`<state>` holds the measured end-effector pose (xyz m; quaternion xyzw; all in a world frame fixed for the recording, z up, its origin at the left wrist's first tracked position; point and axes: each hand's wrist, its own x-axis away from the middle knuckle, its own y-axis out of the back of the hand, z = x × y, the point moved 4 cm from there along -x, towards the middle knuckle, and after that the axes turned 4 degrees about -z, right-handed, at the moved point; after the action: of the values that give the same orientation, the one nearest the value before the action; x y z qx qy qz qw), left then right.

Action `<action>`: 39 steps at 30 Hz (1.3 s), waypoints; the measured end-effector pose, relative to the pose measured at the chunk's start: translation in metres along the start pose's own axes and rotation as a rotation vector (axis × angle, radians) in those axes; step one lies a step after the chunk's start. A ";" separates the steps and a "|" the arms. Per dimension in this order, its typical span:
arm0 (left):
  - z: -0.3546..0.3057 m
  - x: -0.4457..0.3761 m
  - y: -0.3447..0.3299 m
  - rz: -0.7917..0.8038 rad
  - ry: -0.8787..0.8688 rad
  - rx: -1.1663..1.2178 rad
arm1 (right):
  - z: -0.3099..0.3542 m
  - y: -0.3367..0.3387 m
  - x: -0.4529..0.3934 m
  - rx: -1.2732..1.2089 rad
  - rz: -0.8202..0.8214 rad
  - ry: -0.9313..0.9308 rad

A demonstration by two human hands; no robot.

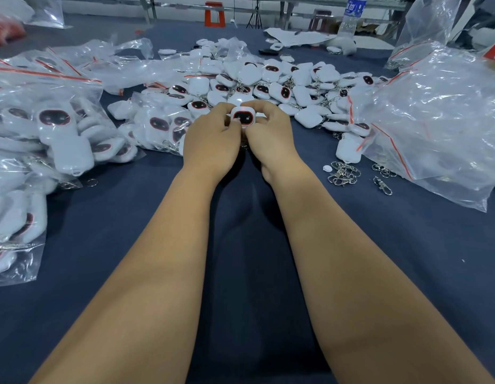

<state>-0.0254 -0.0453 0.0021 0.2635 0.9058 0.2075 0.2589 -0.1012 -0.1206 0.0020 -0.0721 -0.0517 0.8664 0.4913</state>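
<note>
Head view: left hand (210, 139) and right hand (271, 134) both pinch one white fob (243, 116) by its edges; looks light, rigid, glossy, likely slippery.

bottle label (355, 7), white lettering too blurred to read

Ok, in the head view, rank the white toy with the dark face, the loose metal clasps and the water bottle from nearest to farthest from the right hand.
1. The white toy: in the centre, pinched between the right hand and the left hand.
2. The metal clasps: lying off to its right, apart from it.
3. The water bottle: upright, far back on the right.
</note>
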 end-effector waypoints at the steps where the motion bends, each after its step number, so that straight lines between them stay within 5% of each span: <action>1: 0.000 0.000 0.000 0.003 -0.004 -0.011 | -0.001 0.000 -0.001 0.011 0.000 -0.004; 13: 0.001 -0.003 -0.002 0.012 -0.065 -0.169 | -0.005 0.000 -0.005 0.033 0.030 -0.029; 39: -0.004 0.002 0.002 0.021 -0.026 -0.092 | -0.001 0.001 -0.004 0.051 0.035 -0.022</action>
<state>-0.0289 -0.0436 0.0054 0.2635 0.8890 0.2481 0.2804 -0.1000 -0.1248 0.0013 -0.0509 -0.0340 0.8766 0.4773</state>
